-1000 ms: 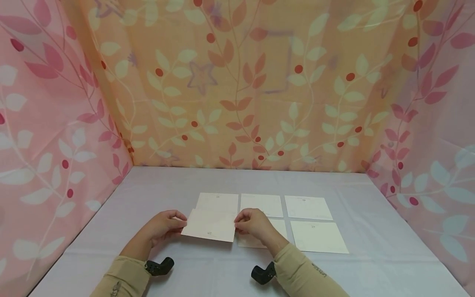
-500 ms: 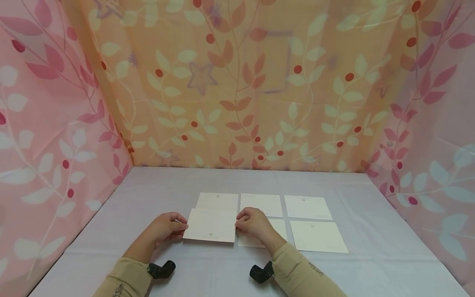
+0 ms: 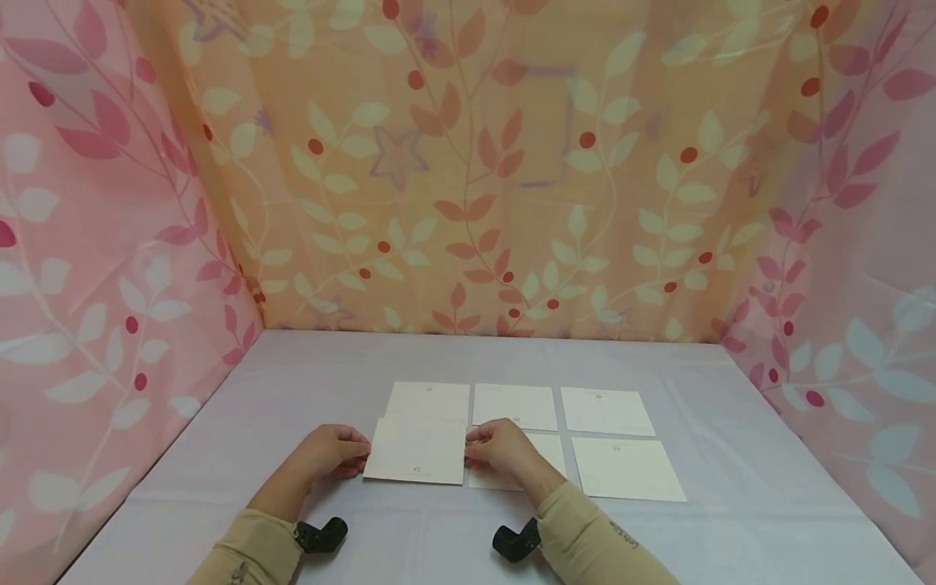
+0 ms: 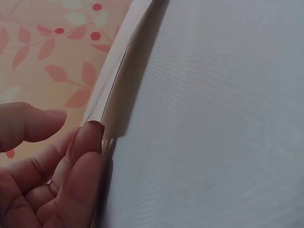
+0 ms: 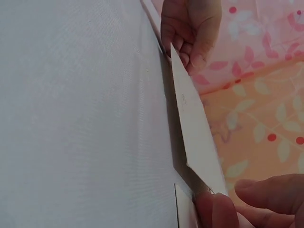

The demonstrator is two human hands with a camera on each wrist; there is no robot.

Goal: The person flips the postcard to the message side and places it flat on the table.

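Note:
In the head view, a cream card (image 3: 417, 451) with a small printed mark near its front edge is held between both hands, just above the white table. At its left edge my left hand (image 3: 332, 451) supports it on bent fingers; the left wrist view shows the thumb (image 4: 40, 124) raised off it. My right hand (image 3: 504, 451) holds the right edge, its fingers under the card (image 5: 194, 109) in the right wrist view and the thumb apart. A shadow lies below the card. It partly covers another card (image 3: 427, 396) behind it.
More cream cards lie flat on the white table (image 3: 329, 366): a back middle card (image 3: 514, 402), a back right card (image 3: 607, 410), a front right card (image 3: 627, 469) and one partly under my right hand (image 3: 550, 451). Patterned curtains (image 3: 468, 162) enclose the back and sides.
The held card has come down lower and tilts less, shifting slightly right. My left hand has moved a little right with it, while my right hand has dropped slightly. The other cards stay put.

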